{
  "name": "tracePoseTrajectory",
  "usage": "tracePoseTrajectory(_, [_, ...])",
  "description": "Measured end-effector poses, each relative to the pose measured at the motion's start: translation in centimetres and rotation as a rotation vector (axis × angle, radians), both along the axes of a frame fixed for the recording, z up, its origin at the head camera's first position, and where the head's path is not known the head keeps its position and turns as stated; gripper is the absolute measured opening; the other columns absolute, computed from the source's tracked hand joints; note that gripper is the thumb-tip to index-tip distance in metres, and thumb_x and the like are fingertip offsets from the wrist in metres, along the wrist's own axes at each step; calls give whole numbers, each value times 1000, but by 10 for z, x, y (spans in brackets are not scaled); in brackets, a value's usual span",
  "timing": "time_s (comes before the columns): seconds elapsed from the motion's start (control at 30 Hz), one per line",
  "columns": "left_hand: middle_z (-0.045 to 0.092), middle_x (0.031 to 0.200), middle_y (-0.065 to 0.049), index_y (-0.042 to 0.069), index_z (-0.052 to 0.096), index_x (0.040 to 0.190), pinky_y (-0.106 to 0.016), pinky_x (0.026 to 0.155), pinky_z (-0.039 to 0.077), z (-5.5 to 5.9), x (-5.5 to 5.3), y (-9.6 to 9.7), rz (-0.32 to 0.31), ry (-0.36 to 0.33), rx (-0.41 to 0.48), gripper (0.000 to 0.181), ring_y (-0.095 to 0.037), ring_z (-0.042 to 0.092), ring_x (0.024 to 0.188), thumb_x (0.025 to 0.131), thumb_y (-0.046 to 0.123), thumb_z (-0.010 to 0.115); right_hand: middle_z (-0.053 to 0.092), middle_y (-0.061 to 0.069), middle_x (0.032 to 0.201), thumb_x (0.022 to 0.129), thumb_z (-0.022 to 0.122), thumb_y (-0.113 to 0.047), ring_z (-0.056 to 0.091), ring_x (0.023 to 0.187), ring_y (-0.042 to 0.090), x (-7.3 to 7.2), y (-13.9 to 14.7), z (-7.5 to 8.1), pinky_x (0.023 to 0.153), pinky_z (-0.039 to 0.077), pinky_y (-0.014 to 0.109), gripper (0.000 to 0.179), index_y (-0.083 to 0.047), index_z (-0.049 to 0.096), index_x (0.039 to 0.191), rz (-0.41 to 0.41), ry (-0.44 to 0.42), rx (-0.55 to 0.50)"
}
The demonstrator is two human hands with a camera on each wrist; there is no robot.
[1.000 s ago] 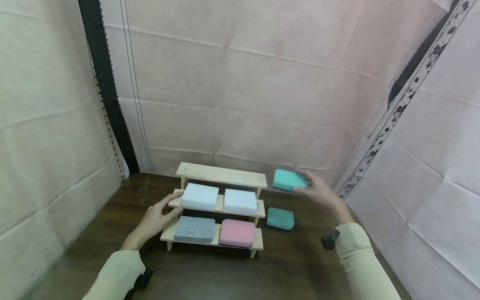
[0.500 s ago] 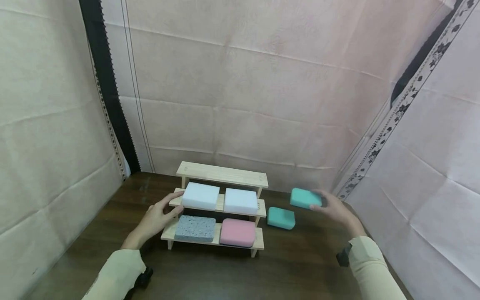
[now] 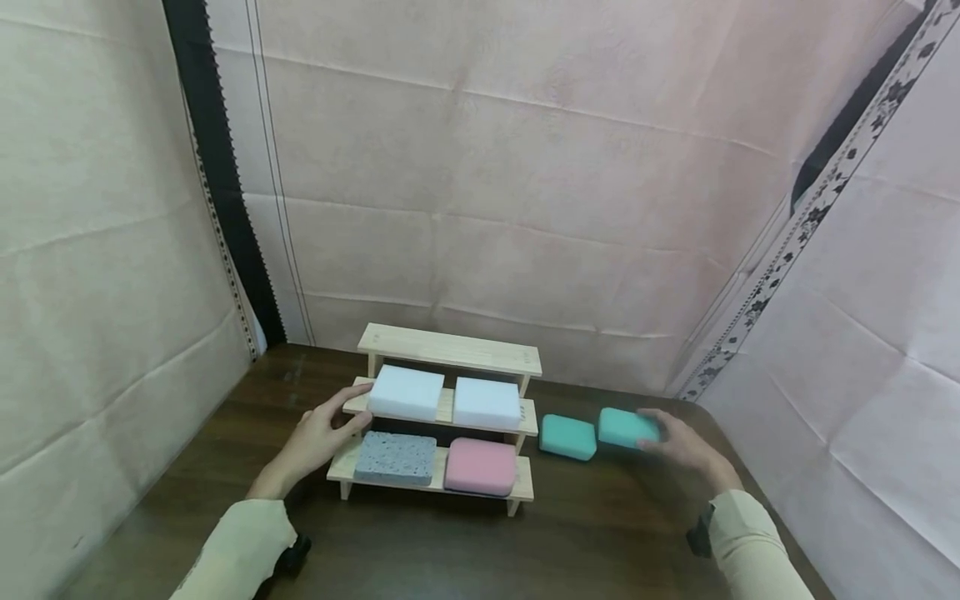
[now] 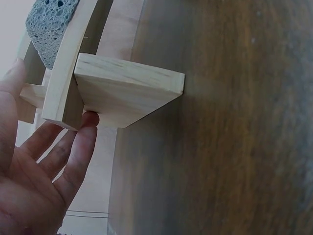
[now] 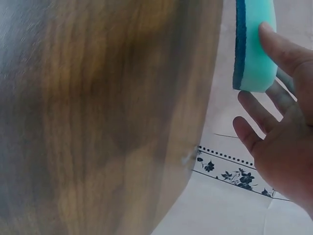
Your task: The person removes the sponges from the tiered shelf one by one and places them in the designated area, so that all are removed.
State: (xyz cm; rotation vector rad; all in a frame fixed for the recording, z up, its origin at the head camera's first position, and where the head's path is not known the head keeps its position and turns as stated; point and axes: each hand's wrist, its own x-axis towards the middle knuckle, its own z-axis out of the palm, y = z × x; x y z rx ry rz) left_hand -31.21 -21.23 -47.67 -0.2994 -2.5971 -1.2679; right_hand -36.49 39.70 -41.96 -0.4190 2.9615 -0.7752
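Note:
In the head view, my left hand (image 3: 318, 433) holds the left end of the three-tier wooden stand (image 3: 450, 346). The left wrist view shows the fingers around a shelf end (image 4: 63, 98), close to a stand leg. My right hand (image 3: 682, 446) pinches a teal sponge (image 3: 627, 427) between thumb and fingers. In the right wrist view this sponge (image 5: 259, 54) has a dark scrubbing layer and is near the table, though contact is not clear. Another teal sponge (image 3: 567, 437) lies just left of it, right of the stand.
Two white sponges (image 3: 407, 392) sit on the middle tier. A speckled grey-blue sponge (image 3: 395, 457) and a pink sponge (image 3: 481, 467) occupy the lowest tier. Cloth walls (image 3: 525, 183) enclose the dark wooden table (image 3: 420, 550) at the back and both sides.
My right hand has carried the teal sponge rightward and down from behind the other teal sponge to a spot beside it. My left hand has stayed on the stand.

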Motion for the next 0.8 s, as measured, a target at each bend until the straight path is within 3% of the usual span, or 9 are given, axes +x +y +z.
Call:
tracePoseTrajectory(0.53, [49, 148, -17, 34, 47, 149, -57, 88, 48, 0, 1, 4, -7, 6, 13, 59, -27, 60, 103, 96, 56, 60, 39, 36, 145, 92, 72, -28, 38, 128, 58, -3, 17, -24, 96, 36, 70, 69, 0, 42, 147, -14, -103, 41])
tracePoseTrajectory(0.8, [51, 146, -15, 35, 47, 148, -45, 80, 48, 1, 0, 2, 2, 0, 13, 58, -24, 56, 90, 95, 57, 60, 40, 36, 145, 89, 75, -22, 37, 129, 59, -1, 12, -24, 95, 35, 71, 70, -2, 42, 148, -2, -117, 37])
